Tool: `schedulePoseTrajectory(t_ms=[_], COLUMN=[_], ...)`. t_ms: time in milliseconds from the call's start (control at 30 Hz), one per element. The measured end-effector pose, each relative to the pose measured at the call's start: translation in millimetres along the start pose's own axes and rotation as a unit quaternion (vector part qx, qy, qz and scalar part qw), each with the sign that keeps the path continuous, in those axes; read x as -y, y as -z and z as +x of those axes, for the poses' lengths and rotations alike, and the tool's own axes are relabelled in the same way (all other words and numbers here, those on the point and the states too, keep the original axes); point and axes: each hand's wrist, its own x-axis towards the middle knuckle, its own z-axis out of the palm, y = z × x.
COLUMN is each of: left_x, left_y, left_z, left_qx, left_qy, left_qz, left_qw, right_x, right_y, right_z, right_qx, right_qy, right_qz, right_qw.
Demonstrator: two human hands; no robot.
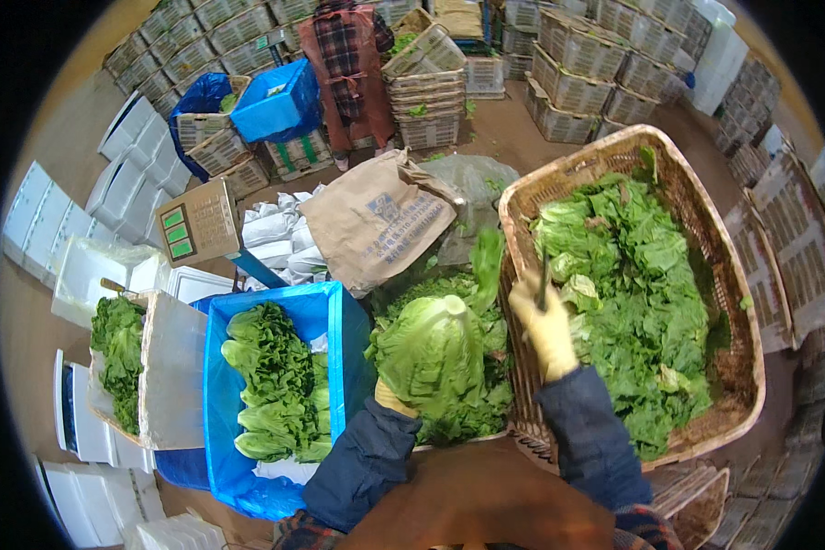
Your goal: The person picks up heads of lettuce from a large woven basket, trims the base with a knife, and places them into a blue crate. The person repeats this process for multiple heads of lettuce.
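A head of leafy lettuce (430, 350), its pale cut stem end facing up, rests in my gloved left hand (393, 400); most of that hand is hidden beneath the leaves. My gloved right hand (542, 330) grips a dark-handled tool, probably a knife (543, 283), at the left rim of a large brown plastic crate (746, 405). Heaped inside that crate are several lettuce heads (632, 309). A loose green leaf (487, 268) stands between the held head and the crate, somewhat blurred. Under the held head lies a pile of loose leaves (447, 426).
Left of me stands a blue-lined box (337, 344) with lettuce laid in rows. Beyond it are a scale display (199, 223), a brown paper sack (378, 220) and white wrapped bundles (285, 234). A person in an apron (347, 75) stands among stacked crates (426, 110).
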Motion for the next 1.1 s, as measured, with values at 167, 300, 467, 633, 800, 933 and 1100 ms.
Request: schedulePoseTrajectory(t_ms=[167, 300, 467, 633, 800, 933, 1100], left_x=[27, -13, -101, -60, -116, -250, -338], left_y=[26, 24, -29, -27, 54, 141, 250], left_z=[4, -28, -129, -177, -245, -255, -158], left_qx=[-0.087, -0.108, -0.249, -0.27, -0.478, -0.636, -0.712], left_qy=[-0.037, -0.036, -0.088, -0.247, -0.457, -0.469, -0.454], left_qz=[0.119, 0.655, 0.658, 0.583, 0.369, 0.42, 0.258], left_qw=[0.988, 0.747, 0.705, 0.725, 0.653, 0.446, 0.47], right_x=[-62, -76, -58, -49, -62, -78, -100], right_y=[-11, -3, -56, -189, -301, -297, -232], right_z=[-35, -27, -16, -54, -86, -75, -88], right_qx=[0.204, 0.187, 0.305, 0.528, 0.429, 0.374, 0.307], right_qy=[-0.064, -0.083, -0.076, -0.176, 0.061, 0.039, -0.066], right_qz=[0.142, 0.176, -0.016, 0.025, -0.122, -0.209, -0.221], right_qw=[0.967, 0.963, 0.949, 0.83, 0.893, 0.903, 0.923])
